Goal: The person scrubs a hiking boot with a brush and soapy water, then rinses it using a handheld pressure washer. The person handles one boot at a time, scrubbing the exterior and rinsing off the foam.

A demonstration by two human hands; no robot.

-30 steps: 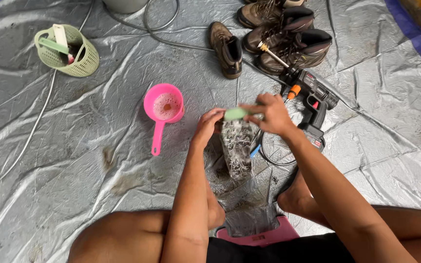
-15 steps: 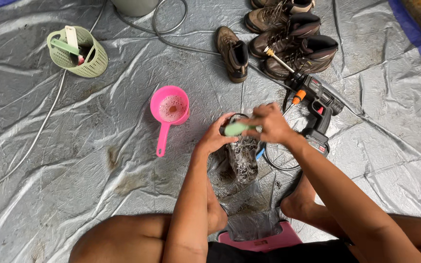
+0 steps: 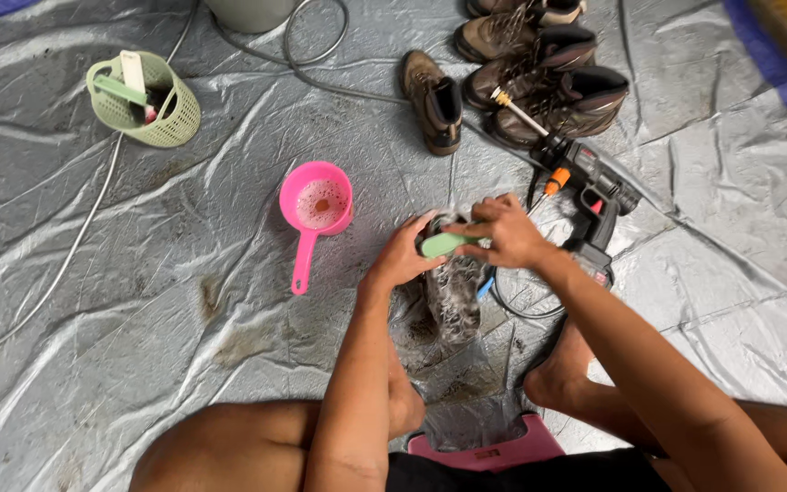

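Two containers, pink scoop [image 3: 319,202] holding suds, green basket [image 3: 143,114] holding brushes

Even daylight, sharp focus, soft shadows.

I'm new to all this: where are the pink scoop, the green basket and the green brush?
pink scoop [image 3: 318,202], head view, on its soapy bowl.
green basket [image 3: 178,123], head view, on its side wall.
green brush [image 3: 444,243], head view, on its handle.

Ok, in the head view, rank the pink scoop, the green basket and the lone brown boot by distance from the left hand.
From the left hand:
1. pink scoop, just to its left on the tarp.
2. lone brown boot, above it, toward the top.
3. green basket, far off at upper left.
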